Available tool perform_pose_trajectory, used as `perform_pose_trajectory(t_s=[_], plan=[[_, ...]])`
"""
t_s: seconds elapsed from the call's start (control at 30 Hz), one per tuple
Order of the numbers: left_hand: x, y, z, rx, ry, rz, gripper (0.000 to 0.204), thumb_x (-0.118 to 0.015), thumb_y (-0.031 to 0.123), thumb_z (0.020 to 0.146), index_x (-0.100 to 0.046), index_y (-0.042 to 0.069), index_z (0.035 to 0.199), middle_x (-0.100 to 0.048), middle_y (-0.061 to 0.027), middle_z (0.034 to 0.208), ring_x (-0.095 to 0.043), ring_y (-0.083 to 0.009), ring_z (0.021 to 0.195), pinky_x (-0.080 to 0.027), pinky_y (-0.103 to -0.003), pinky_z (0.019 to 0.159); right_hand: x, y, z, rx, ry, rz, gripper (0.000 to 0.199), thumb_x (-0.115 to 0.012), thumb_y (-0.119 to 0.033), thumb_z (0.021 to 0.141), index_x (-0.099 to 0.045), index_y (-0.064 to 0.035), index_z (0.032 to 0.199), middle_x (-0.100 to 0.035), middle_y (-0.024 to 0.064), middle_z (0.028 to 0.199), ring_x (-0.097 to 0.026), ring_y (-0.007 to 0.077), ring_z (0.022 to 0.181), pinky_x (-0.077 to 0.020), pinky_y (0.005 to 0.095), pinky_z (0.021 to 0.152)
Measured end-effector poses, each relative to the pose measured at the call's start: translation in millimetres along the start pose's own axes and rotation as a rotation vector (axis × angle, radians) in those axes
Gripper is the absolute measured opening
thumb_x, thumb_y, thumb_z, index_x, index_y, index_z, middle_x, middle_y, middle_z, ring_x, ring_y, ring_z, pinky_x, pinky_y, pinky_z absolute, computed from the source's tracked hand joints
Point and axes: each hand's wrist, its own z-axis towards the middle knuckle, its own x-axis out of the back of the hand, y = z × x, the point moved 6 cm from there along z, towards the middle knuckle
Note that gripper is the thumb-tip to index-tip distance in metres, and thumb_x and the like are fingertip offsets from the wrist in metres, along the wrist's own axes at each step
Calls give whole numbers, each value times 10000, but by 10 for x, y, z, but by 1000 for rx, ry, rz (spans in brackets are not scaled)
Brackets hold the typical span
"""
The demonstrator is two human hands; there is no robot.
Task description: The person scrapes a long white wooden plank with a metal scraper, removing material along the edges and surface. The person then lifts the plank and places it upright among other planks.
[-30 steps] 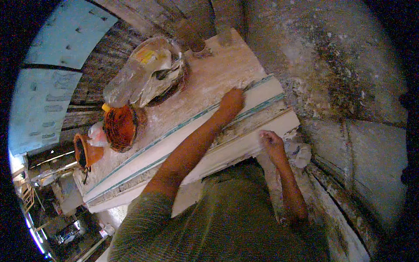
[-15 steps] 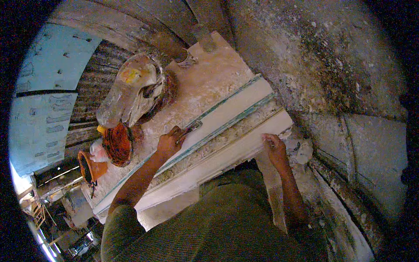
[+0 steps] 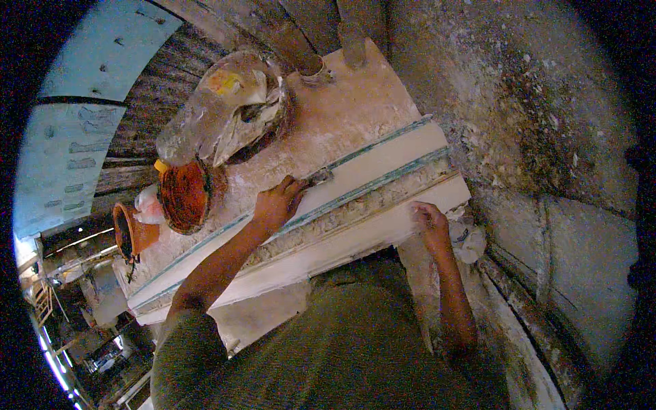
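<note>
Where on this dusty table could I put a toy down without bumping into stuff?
The far right of the table, between the plastic bag and the long white moulding, is bare. The left side is crowded with the bag and an orange bowl. The left hand and right hand are on the moulding.

Upper left of centre: crumpled plastic bag (image 3: 219,109), dusty, yellow patch on top. Just below it, orange bowl (image 3: 183,197) tilted on its side. Left edge: smaller orange pot (image 3: 131,232). Right half of frame: rough grey wall (image 3: 547,137), stained.
</note>
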Motion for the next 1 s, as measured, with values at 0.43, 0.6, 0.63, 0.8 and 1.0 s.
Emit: perform_pose_trajectory(t_s=[0.43,0.6,0.63,0.8,1.0], plan=[[-127,1775,2582,-346,56,-80,236,-562,116,780,-677,121,986,-673,-154,915,-674,-354,787,-546,-472,630,95,29,-333,-82,57,-82,229,-576,-154,934,-646,-36,1116,-656,104,1087,-621,200,991,-483,312,875],[-63,1367,1950,-269,-40,-51,229,-555,152,813,-675,140,1007,-655,-150,915,-667,-356,758,-544,-476,619,243,49,-417,-51,111,-118,246,-571,-166,937,-638,-21,1125,-654,111,1087,-620,213,988,-478,320,890],[32,1226,1690,-260,-8,-69,235,-554,169,823,-673,153,1025,-649,-150,920,-663,-358,744,-543,-479,616,265,72,-422,-81,116,-89,247,-574,-166,934,-637,-20,1123,-656,109,1082,-619,213,989,-478,321,892],[16,1239,1716,-154,-90,-20,239,-548,182,834,-671,155,1037,-638,-164,913,-655,-368,730,-544,-482,639,296,0,-336,-51,113,-114,257,-579,-179,928,-632,-22,1125,-661,101,1074,-617,210,991,-479,331,897],[-323,1620,2377,-192,47,-310,219,-554,209,830,-646,53,953,-657,-198,975,-642,-388,874,-526,-492,770,210,-186,-91,-49,35,1,260,-570,-184,930,-628,-23,1126,-654,104,1084,-616,199,983,-484,329,877]])
